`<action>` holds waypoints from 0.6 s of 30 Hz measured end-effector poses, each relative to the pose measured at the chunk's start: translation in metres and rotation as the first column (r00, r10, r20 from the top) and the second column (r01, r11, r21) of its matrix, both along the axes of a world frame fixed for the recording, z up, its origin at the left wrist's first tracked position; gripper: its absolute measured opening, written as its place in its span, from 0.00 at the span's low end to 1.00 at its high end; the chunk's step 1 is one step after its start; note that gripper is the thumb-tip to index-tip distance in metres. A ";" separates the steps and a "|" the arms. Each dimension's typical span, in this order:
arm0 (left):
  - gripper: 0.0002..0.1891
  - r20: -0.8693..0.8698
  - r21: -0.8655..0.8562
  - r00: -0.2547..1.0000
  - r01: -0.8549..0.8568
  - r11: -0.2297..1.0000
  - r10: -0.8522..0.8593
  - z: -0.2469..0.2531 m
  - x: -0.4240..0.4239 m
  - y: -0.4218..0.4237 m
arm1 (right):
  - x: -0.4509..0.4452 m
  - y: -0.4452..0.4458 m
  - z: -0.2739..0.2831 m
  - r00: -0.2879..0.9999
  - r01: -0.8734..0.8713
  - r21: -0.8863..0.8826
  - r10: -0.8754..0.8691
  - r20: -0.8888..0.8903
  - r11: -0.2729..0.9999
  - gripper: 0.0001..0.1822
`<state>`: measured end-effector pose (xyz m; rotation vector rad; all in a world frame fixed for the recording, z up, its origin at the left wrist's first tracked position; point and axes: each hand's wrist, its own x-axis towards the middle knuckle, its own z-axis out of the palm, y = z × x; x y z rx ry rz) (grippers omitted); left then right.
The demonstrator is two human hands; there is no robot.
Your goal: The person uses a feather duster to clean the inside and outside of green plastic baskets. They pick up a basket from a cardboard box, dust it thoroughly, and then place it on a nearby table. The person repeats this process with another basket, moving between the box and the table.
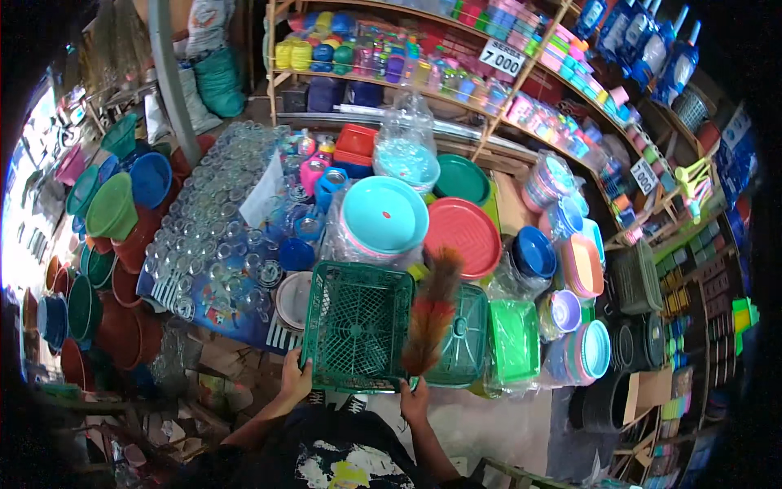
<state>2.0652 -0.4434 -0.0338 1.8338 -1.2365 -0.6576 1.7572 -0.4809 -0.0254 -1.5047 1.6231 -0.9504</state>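
A dark green plastic lattice basket (360, 327) is tilted up before me, and my left hand (297, 374) grips its lower left rim. In my right hand (414, 400) is the handle of a feather duster (432, 312), its brown and red feathers pointing up beside the basket's right side. Right behind the duster lies another green plastic basket (467, 342). Just beyond stand a stack of light blue round basins (385, 215) in clear wrap and a red round tray (462, 237). A wrapped bright green rectangular tray stack (514, 342) is at the right.
Many glass jars (214, 202) cover the table's left part. Coloured buckets and pots (113, 208) stand at far left. Blue bowls (534, 252) and wrapped basins (592, 351) fill the right edge. Wooden shelves (440, 95) with small plastic goods rise behind. Cardboard scraps (229, 360) lie below left.
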 end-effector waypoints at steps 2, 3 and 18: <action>0.17 -0.012 -0.022 1.000 0.001 1.000 -0.002 -0.013 -0.010 -0.008 | -0.008 -0.005 -0.005 1.000 0.022 0.000 -0.022 -0.017 1.000 0.17; 0.17 -0.020 -0.031 1.000 0.013 0.999 -0.013 -0.011 -0.016 -0.015 | -0.015 -0.010 -0.019 0.998 0.038 -0.028 -0.039 -0.053 0.999 0.17; 0.25 0.179 0.112 0.979 0.073 0.991 -0.092 -0.048 -0.039 -0.053 | -0.034 -0.032 -0.074 0.993 -0.020 -0.070 0.012 -0.114 0.997 0.19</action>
